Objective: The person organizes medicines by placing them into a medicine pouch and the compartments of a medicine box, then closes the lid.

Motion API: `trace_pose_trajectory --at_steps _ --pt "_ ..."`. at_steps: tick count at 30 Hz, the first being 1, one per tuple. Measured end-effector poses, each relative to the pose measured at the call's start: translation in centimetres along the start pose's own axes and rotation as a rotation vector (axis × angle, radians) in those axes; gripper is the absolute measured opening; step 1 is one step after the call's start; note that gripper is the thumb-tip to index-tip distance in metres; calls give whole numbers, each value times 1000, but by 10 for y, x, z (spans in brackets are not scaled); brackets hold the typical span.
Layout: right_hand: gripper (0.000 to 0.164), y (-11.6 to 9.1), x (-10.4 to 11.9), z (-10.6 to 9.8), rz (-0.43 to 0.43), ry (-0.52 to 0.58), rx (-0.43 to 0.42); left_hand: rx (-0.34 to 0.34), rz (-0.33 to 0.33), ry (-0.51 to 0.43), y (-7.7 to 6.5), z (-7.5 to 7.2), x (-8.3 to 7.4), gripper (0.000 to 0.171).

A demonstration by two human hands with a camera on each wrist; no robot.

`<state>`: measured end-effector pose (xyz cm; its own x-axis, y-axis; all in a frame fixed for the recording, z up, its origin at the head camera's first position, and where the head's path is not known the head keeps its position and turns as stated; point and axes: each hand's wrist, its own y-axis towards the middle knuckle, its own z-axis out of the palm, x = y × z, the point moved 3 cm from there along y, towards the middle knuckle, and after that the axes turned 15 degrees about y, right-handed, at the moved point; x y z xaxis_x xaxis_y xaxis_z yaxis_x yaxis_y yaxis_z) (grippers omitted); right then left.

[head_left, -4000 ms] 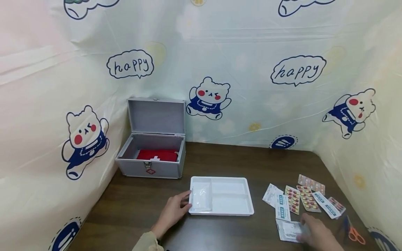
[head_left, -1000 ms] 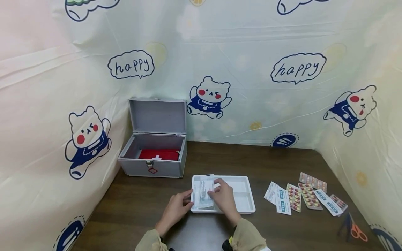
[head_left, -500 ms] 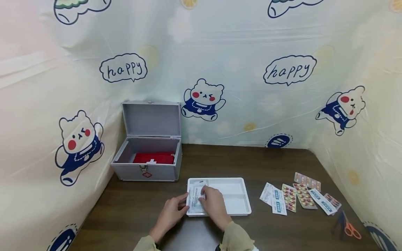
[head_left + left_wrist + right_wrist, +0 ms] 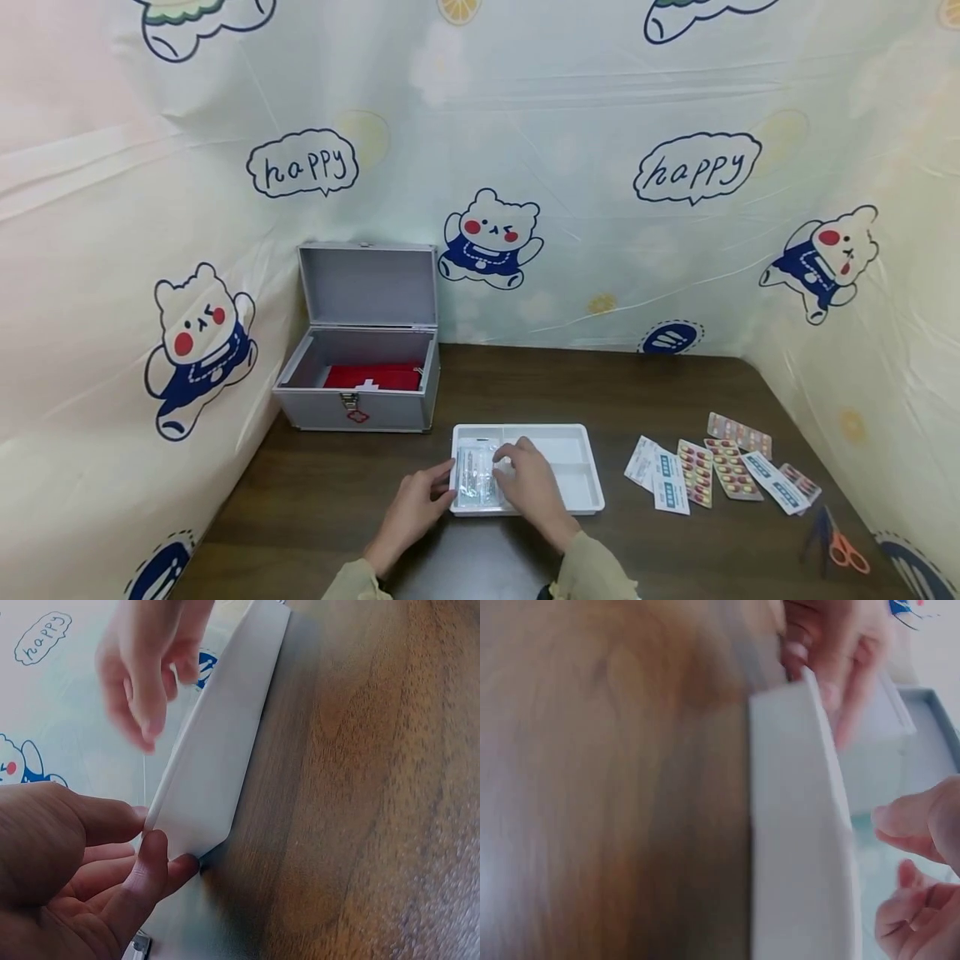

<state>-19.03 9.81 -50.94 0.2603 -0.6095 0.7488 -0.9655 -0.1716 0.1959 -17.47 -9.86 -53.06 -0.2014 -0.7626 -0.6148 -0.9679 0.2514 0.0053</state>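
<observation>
A white divided tray (image 4: 566, 448) lies on the brown table. Its left compartment holds flat, clear-and-white printed packets (image 4: 476, 477), one over another. My left hand (image 4: 411, 505) grips the tray's left rim; in the left wrist view the thumb and fingers of this hand (image 4: 90, 874) pinch the tray's corner (image 4: 199, 795). Over the tray's middle is my right hand (image 4: 532, 485), fingers loosely bent beside the packets. In the right wrist view a gap shows between the thumb and fingers of the right hand (image 4: 922, 900), with nothing held there.
An open grey metal case (image 4: 360, 410) with a red pouch (image 4: 375, 377) stands back left. To the right lie blister packs (image 4: 731, 471), paper packets (image 4: 670, 482) and orange-handled scissors (image 4: 847, 552). Printed sheeting (image 4: 570, 167) surrounds the table.
My right hand has brought a printed packet from the table's front right to the tray's left compartment, pressed it down and let go. My left hand stays on the rim.
</observation>
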Motion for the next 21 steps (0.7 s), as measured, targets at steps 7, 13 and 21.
trace_pose_trajectory --at_steps 7,13,21 --pt "16 -12 -26 -57 -26 25 -79 -7 -10 3 0 1 0 49" --pt "22 -21 -60 -102 148 17 -80 -12 -15 0 -1 -1 0 49" --pt "32 -31 -113 -156 84 -160 -96 1 -22 1 -1 -1 -1 49"
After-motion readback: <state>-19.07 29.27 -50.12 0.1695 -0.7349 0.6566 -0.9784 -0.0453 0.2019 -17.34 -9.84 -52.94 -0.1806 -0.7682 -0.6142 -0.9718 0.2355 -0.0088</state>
